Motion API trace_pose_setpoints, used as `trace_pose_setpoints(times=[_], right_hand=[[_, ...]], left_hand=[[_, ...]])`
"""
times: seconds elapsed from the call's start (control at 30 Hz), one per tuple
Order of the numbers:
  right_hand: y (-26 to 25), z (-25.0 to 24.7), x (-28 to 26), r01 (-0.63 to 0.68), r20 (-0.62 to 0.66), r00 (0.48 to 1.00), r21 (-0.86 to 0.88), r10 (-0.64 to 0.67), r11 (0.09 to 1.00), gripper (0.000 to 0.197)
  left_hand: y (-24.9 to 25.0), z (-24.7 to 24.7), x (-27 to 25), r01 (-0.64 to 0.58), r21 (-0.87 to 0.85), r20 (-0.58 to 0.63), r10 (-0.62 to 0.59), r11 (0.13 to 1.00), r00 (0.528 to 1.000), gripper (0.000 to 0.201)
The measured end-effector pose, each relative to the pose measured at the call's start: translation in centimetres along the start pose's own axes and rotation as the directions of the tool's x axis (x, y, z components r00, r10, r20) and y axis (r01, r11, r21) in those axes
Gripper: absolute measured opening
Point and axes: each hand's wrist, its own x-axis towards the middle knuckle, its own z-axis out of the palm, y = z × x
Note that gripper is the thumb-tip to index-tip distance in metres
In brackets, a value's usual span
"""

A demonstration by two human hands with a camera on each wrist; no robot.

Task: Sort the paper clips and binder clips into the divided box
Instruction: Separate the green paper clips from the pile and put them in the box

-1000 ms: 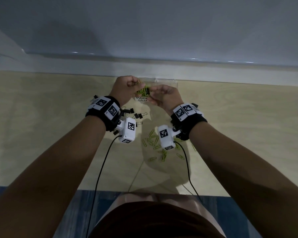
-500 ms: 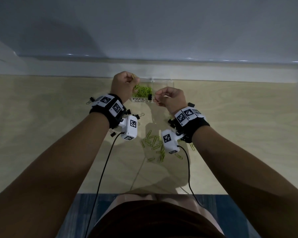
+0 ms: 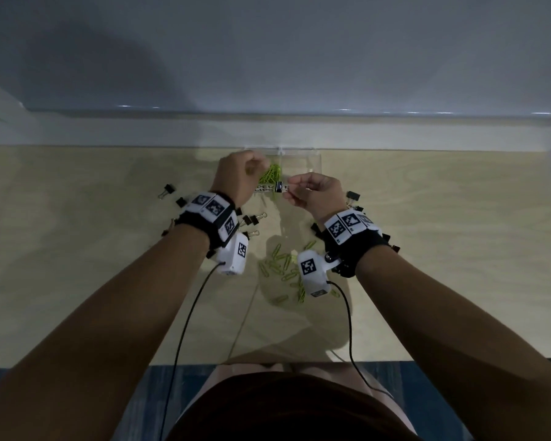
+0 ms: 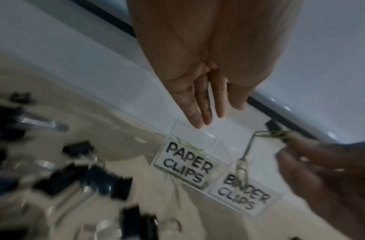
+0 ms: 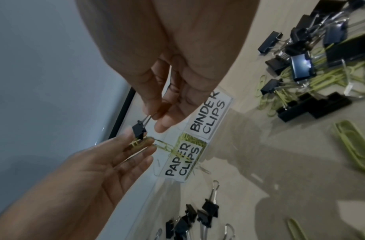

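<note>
Right hand fingers pinch binder clip handle; left hand fingers pinch green paper clips over divided box.

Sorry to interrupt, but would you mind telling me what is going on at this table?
A person is sorting clips into a clear divided box labelled PAPER CLIPS and BINDER CLIPS. The right hand pinches a black binder clip by its wire handle; the left hand holds green paper clips above the box. Many more clips lie loose on the table.
</note>
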Motion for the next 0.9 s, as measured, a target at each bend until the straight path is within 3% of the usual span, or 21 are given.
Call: trace_pose_setpoints(times=[0.2,0.43,0.53,0.6,0.73,0.83,0.9], right_hand=[[0.5,0.4,-0.4,0.014,-0.045,0.999,0.039,-0.012,0.999,0.016],[1.1,-0.2,-1.2,0.003,-0.118,0.993,0.055,0.004,0.998,0.015],[1.5,-1.7,-1.2,-0.013,-0.214,0.977,-0.011,0.011,1.000,0.013],[1.7,-3.5,-1.2,-0.002,-0.322,0.946,-0.160,-0.051,0.987,0.012],[2.6,-8.6,-2.4,-0.038,-0.435,0.863,-0.565,-0.258,0.824,0.011],[3.9,-12.0,-3.1,-0.148,-0.431,0.875,-0.671,-0.220,0.727,0.011],[4.7,-13.3,-3.6,-0.152,-0.356,0.906,-0.781,-0.231,0.606,0.015]], left_hand=[[0.2,1.4,-3.6,0.237,-0.384,0.203,-0.169,0.892,0.965,0.023],[-0.8,2.6,-4.8,0.282,-0.367,0.167,-0.235,0.886,0.958,0.016],[-1.5,2.5,-4.4,0.196,-0.199,0.131,-0.173,0.960,0.976,0.010],[-2.1,2.6,-4.2,0.120,-0.016,0.143,-0.117,0.993,0.983,0.008],[-2.9,4.1,-5.0,-0.002,0.209,0.367,-0.077,0.978,0.927,0.017],[-2.9,5.4,-6.3,-0.132,0.313,0.485,-0.038,0.940,0.874,0.033],[-3.1,5.6,-7.0,-0.176,0.353,0.518,-0.034,0.919,0.855,0.048]])
